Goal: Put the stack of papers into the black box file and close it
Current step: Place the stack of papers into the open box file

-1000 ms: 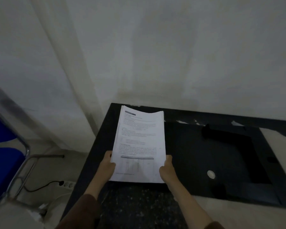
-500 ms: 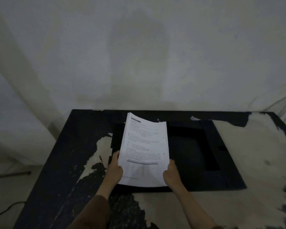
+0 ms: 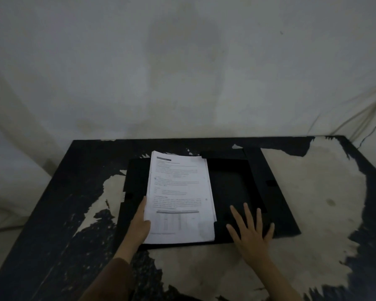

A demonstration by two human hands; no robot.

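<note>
The black box file (image 3: 267, 192) lies opened flat on the table, its recessed tray on the right half. A stack of printed white papers (image 3: 179, 198) rests on the file's left half, slightly overlapping the tray's left edge. My left hand (image 3: 140, 222) lies along the stack's lower left edge, fingers straight against the sheets. My right hand (image 3: 251, 229) is spread flat, palm down, on the file's near right part, apart from the papers.
The table (image 3: 313, 213) is black with large worn pale patches. A plain wall rises right behind it. Thin cables (image 3: 365, 118) hang at the far right corner. The floor drops away past the table's left edge.
The papers came down from being held in both hands onto the file's left half. My right hand let go and moved right, flat onto the file. The view shifted right.
</note>
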